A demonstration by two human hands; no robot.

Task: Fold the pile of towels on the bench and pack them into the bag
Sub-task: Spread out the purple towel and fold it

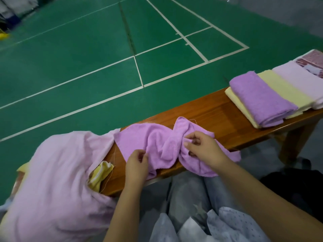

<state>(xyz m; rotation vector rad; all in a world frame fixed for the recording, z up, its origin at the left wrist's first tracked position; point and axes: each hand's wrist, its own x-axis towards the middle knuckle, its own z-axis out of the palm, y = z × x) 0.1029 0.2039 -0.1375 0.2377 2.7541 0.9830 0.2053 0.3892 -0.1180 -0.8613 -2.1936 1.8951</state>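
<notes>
Purple towel [162, 145] lies crumpled and twisted across the wooden bench [213, 112], between the unfolded heap at the left and the folded stack at the right; left hand [137, 163] pinches its near-left edge, fingers closed on the cloth; right hand [201, 145] has thumb and fingertips narrowed on a bunched fold at the twist; step judged as straightening it out before the 1st fold.

Risks, as judgement: the twist in the middle could get locked into the fold if the edges are pulled without unwinding it; the near portion hangs over the bench front, so a loose pinch may let it slide toward the floor [87, 55]; loose threads at the hem could snag.

Materials: terry, soft and limp, holds creases; pale pink towel [57, 172] at the left is thinner-looking, draped over a yellow-white striped one [100, 173]; folded purple towel [260, 100] sits on a folded yellow towel [286, 91], with pale pink and patterned ones beyond; bench glossy, hard, flat. A dark shape low at the right may be the bag; cannot tell.
</notes>
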